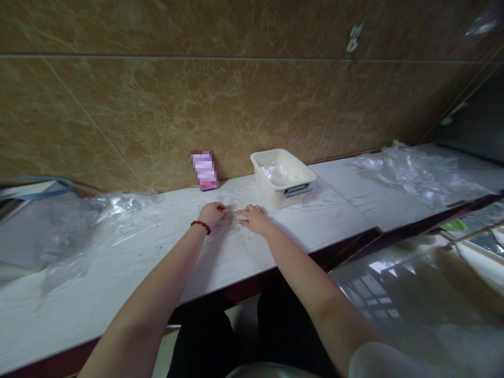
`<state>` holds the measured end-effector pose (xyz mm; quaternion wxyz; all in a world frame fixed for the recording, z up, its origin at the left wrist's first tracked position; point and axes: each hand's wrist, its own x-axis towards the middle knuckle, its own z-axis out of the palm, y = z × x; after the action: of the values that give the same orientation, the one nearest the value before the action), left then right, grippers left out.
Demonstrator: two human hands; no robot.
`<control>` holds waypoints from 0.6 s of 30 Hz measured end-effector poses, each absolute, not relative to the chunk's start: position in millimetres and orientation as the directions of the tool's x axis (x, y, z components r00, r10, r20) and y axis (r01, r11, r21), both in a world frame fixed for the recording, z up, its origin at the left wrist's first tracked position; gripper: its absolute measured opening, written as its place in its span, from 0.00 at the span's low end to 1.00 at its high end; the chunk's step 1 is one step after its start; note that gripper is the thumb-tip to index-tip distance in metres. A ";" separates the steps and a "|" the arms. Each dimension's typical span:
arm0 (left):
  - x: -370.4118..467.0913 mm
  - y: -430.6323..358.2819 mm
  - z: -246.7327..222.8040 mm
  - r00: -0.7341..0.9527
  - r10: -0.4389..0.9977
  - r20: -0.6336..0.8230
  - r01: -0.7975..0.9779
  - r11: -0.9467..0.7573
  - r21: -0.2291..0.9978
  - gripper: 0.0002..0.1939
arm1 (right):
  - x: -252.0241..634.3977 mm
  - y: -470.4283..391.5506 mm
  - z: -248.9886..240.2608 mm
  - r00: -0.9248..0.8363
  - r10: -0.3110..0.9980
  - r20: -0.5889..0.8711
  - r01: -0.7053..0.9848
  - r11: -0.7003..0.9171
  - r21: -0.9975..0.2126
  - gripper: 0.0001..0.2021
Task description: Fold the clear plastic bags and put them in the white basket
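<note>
My left hand [212,213], with a red bead bracelet [201,226] at the wrist, is low over the white tabletop [236,262], its fingers closed in a pinch. Facing it, my right hand [254,218] has its forefinger stretched toward the left hand and the thumb apart from it. Between the two hands lies a faint piece of clear plastic film [233,201], whose edges are hard to make out. The left fingertips seem to hold it; the right ones are close to it or touching. A cream plastic basket [275,195] with a grey handle stands just beyond my right hand, clear plastic inside.
A phone [205,170], its screen blurred, leans on the brown tiled wall [157,115]. Crumpled clear plastic [126,210] lies at the left beside a grey-white box [19,236]. More clear plastic [417,170] is spread at the right. The table's front edge [236,286] runs before my legs.
</note>
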<state>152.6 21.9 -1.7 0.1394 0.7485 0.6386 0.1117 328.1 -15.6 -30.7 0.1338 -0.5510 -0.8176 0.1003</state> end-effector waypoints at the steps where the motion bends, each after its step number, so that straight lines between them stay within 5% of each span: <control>1: 152.2 22.1 -2.5 0.161 0.987 -0.011 0.927 -0.147 0.344 0.14 | 328.2 -15.8 -30.6 -0.361 0.927 0.106 0.874 0.375 -0.310 0.19; 14: 148.2 16.6 -5.1 0.146 0.985 0.086 0.966 -0.161 0.202 0.16 | 326.7 -15.7 -30.0 -0.351 0.934 0.070 0.890 0.356 -0.284 0.19; 18: 160.3 -6.4 -13.1 0.445 0.887 0.122 0.886 -0.455 0.082 0.21 | 326.5 -16.3 -30.2 -0.348 0.932 0.097 0.893 0.362 -0.268 0.18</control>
<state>160.3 -6.4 -13.1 0.0032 0.8499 0.5218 0.0735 326.5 -16.3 -30.2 0.1168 -0.5587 -0.8168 0.0841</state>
